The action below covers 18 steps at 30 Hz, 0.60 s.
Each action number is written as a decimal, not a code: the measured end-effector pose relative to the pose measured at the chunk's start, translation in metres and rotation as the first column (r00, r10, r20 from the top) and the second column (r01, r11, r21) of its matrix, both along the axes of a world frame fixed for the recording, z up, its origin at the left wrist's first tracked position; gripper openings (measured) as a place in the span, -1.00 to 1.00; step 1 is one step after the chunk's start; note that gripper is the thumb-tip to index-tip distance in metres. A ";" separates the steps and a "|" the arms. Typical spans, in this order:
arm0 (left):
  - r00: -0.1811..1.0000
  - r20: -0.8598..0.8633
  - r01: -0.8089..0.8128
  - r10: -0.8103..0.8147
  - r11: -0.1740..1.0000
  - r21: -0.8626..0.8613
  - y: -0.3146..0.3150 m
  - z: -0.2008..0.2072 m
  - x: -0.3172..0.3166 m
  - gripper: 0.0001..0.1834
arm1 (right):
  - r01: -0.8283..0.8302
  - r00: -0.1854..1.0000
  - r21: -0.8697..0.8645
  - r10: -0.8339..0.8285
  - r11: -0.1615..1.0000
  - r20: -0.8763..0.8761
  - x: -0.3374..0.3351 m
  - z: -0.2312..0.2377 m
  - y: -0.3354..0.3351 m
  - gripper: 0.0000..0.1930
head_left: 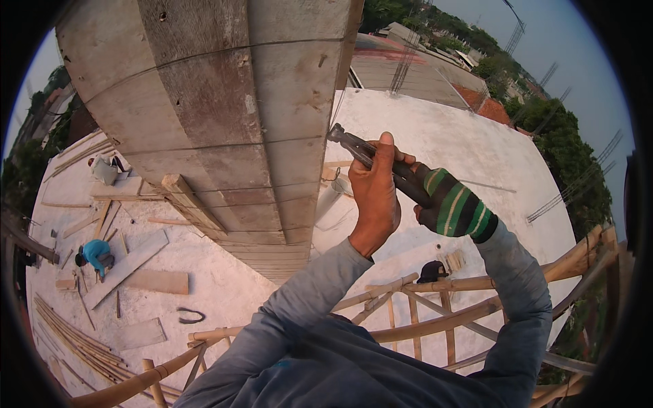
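A tall wooden formwork column (204,102), made of boards bound round with thin dark wires, rises before me. Dark metal pincers (357,149) reach its right edge, their head close to a wire at the corner. Whether the jaws grip that wire I cannot tell. My right hand (454,204), in a green and black striped glove, is closed round the ends of the handles. Bare, my left hand (376,194) closes on the handles nearer the head, thumb pointing up.
A bamboo scaffold rail (435,319) runs round me at waist height. Far below on the pale slab (224,265), a person in blue (98,256) crouches by planks (129,268); another person (105,168) is farther off. A dark cap (431,272) shows beneath the right rail. Rebar (578,180) juts up at right.
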<state>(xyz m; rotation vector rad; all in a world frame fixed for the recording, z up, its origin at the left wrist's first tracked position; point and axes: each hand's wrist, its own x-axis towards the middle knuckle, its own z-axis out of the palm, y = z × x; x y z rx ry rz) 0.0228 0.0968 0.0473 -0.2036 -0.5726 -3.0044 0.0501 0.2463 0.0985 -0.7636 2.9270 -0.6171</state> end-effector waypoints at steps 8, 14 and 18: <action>0.965 0.159 -0.141 0.209 0.923 -0.357 0.000 -0.035 -0.010 -0.55 | -0.023 0.872 -0.321 0.176 0.947 0.457 -0.029 -0.084 0.011 -0.46; 0.995 0.005 -0.088 0.102 0.878 -0.470 -0.021 -0.040 -0.014 -0.54 | 0.056 0.920 -0.479 0.141 0.876 0.366 -0.038 -0.080 -0.017 -0.62; 0.999 -0.028 -0.035 0.024 0.869 -0.493 -0.039 -0.047 -0.006 -0.33 | 0.001 0.943 -0.503 0.167 0.864 0.288 -0.018 -0.090 -0.010 -0.58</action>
